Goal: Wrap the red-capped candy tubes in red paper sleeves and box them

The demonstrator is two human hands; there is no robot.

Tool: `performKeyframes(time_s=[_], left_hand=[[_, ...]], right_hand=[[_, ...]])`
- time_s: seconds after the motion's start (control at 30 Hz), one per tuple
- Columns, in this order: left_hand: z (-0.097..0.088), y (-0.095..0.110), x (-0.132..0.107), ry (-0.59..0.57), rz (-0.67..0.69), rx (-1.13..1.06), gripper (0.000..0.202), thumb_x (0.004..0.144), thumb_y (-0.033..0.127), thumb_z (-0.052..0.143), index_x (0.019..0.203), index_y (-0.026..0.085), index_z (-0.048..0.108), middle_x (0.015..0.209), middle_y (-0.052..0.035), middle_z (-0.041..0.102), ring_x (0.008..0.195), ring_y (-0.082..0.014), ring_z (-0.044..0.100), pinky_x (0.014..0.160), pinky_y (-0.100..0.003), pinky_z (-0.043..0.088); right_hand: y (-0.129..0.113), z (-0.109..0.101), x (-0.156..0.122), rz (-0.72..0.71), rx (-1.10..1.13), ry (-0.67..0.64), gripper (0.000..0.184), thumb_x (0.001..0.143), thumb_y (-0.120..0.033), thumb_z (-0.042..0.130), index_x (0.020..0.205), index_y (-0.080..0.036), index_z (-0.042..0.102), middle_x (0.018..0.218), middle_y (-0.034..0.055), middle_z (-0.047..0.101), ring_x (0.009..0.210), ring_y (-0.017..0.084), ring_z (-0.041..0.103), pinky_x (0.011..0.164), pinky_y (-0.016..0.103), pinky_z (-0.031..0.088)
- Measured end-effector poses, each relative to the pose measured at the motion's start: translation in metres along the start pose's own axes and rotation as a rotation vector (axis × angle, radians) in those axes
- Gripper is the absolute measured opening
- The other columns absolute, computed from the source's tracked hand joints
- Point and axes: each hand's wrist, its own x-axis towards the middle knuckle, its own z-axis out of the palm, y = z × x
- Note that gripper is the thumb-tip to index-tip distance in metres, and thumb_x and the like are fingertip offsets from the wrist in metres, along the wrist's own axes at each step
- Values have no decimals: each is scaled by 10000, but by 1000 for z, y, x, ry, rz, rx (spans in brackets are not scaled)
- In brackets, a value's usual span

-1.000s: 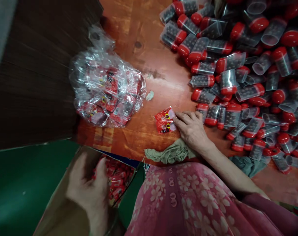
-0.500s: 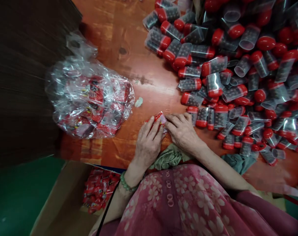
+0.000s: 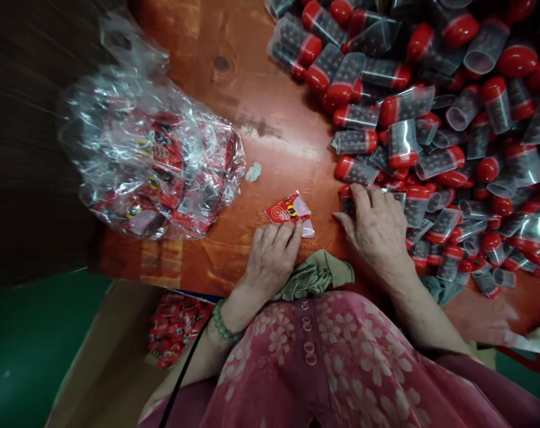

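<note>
A bare strip of tabletop runs from the near edge toward the far edge, open for a hand to pass. On its right, a dense heap of red-capped tubes blocks the whole right side. On its left, a crumpled plastic bag of red packets fills the left edge. A small white scrap lies in the strip.

A red packet with a white ring mark is seen on the reddish-brown surface. Red caps top the clear, dark-dotted tubes. Pink cloth is patterned with pale flowers.
</note>
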Motion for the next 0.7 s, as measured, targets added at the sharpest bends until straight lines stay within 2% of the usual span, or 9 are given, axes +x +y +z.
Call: performKeyframes(time_s=[0.1,0.17,0.27,0.33,0.37,0.43,0.57,0.7], left_hand=[[2,-2,0,54,11,-64,336,966,134,415,1185,127,669,974,-134,716,860,-227,573,735,-362,405],[1,-3,0,95,-32,-129,311,957,127,434,1134,144,689,939,-122,718,846,-216,580,724,-352,406],[-6,-4,1,159,-132,-321,243,943,141,493,1061,162,705,902,-95,713,808,-186,593,725,-325,436],[-14,-4,2,189,-204,-532,214,939,158,523,1044,165,710,914,-84,713,820,-167,616,745,-303,468],[-19,-4,3,191,-241,-647,208,940,165,529,1036,165,713,924,-81,716,831,-159,627,753,-291,480],[-29,-3,6,160,-310,-854,209,946,186,526,1006,166,725,916,-74,722,827,-148,644,739,-269,490],[-40,0,10,26,-445,-1108,241,946,291,538,895,170,740,839,-63,716,759,-145,645,692,-247,492],[-39,4,7,-64,-560,-1250,332,951,401,523,839,171,735,826,-57,705,772,-162,635,730,-260,497]], right_hand=[[-2,7,3,4,108,36,514,913,-344,571,1356,-94,494,1117,217,628,997,362,557,823,487,460],[-1,9,2,-22,254,66,468,907,-270,540,1344,-110,497,1114,188,627,1016,337,568,863,480,468],[0,6,-1,-53,608,69,233,893,-218,530,1110,-176,603,954,90,626,885,243,595,812,395,497],[-2,2,-4,-41,898,12,29,873,-226,585,894,-212,600,818,19,589,746,177,575,718,324,494],[-4,-1,-5,-35,1029,-28,55,858,-236,628,829,-218,585,787,-1,580,710,156,565,691,302,488],[-9,-6,-4,-53,1206,-97,116,822,-268,714,823,-218,609,820,-6,620,737,148,593,717,295,499],[-20,-11,-1,-153,1289,-215,229,810,-319,758,1015,-228,715,994,35,718,909,188,667,853,340,528],[-26,-7,-2,-101,1324,-270,164,841,-302,717,968,-200,734,899,25,743,794,163,678,761,298,552]])
